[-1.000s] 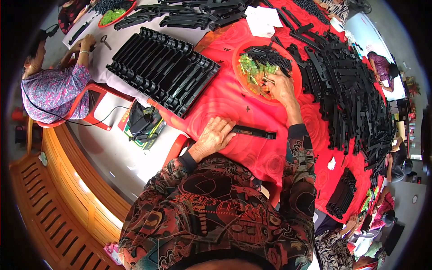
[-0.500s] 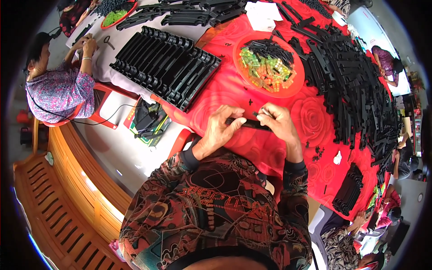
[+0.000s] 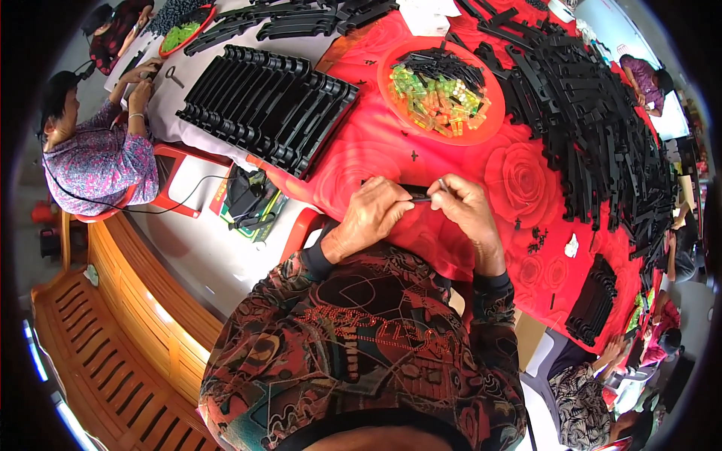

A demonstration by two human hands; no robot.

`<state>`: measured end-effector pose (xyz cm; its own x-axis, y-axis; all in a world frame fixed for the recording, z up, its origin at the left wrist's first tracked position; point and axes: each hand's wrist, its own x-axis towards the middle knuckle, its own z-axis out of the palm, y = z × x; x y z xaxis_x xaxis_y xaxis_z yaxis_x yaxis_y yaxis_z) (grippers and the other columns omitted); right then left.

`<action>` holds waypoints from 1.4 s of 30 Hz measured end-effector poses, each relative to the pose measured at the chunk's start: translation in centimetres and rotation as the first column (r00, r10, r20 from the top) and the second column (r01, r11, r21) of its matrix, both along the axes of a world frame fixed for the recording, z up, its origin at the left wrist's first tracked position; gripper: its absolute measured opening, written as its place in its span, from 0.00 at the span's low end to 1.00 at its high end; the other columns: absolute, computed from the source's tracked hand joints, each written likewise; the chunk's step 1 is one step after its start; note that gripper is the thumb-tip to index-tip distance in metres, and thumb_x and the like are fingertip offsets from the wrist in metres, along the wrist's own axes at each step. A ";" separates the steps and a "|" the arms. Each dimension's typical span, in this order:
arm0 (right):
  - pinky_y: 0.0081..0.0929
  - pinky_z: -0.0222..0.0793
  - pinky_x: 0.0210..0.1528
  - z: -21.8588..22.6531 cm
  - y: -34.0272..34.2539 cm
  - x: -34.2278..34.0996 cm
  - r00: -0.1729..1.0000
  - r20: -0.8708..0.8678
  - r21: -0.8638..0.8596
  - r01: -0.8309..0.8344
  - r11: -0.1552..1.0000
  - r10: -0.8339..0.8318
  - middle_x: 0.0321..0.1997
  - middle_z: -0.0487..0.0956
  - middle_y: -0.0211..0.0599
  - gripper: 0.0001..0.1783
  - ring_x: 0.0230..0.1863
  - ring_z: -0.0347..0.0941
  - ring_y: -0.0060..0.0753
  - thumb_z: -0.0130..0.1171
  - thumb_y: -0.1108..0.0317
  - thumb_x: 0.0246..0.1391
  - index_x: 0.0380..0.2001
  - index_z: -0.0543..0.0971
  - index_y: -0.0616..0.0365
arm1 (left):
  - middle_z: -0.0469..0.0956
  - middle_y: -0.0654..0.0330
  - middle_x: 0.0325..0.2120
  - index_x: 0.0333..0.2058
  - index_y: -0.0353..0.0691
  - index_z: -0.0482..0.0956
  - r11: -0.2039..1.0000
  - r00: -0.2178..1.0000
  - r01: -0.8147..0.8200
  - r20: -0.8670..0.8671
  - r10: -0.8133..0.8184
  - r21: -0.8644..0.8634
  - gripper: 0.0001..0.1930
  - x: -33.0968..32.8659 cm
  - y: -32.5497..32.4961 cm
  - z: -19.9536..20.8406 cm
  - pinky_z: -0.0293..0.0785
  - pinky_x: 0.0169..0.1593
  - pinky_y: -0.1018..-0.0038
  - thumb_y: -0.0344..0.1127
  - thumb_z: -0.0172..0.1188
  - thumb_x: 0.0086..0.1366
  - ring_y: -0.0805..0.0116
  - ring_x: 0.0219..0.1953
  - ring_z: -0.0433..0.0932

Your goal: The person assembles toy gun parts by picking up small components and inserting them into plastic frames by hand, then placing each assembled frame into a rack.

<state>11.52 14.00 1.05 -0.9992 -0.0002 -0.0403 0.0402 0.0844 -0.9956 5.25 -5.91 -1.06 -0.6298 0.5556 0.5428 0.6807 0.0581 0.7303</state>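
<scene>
My left hand (image 3: 372, 210) is closed, its fingers curled over the left part of a short black plastic strip (image 3: 415, 190). At the strip's right end my right hand (image 3: 468, 210) pinches with thumb and forefinger. A small greyish piece shows at those fingertips, too small to name. The strip lies just above the red rose-patterned tablecloth (image 3: 429, 248), partly hidden by my fingers. Beyond my hands stands an orange-red plate (image 3: 444, 138) with black slim parts and green, yellow and orange translucent pieces. Left of it is a row of black plastic bars (image 3: 263, 105), packed side by side.
A big heap of black plastic bars (image 3: 587, 128) covers the table's right side. A smaller black stack (image 3: 593, 301) lies near the right edge, a white box (image 3: 427, 18) behind the plate. On the left sits a person (image 3: 101, 158); a wooden bench (image 3: 113, 346) stands nearby.
The strip has turned from slanting to nearly level, and its middle shows more between my hands. My left fingers have curled further over it. The whole view has shifted slightly.
</scene>
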 end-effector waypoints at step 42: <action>0.12 0.49 0.18 -1.3 1.4 0.7 0.907 0.269 0.057 0.322 0.945 -0.325 0.16 0.68 0.18 0.07 0.16 0.57 0.09 0.60 0.68 0.52 0.24 0.77 0.57 | 0.72 0.54 0.38 0.39 0.35 0.76 0.956 0.934 -0.206 -0.334 0.129 -0.207 0.17 -2.0 -3.1 -2.6 0.66 0.39 0.64 0.30 0.65 0.49 0.56 0.38 0.71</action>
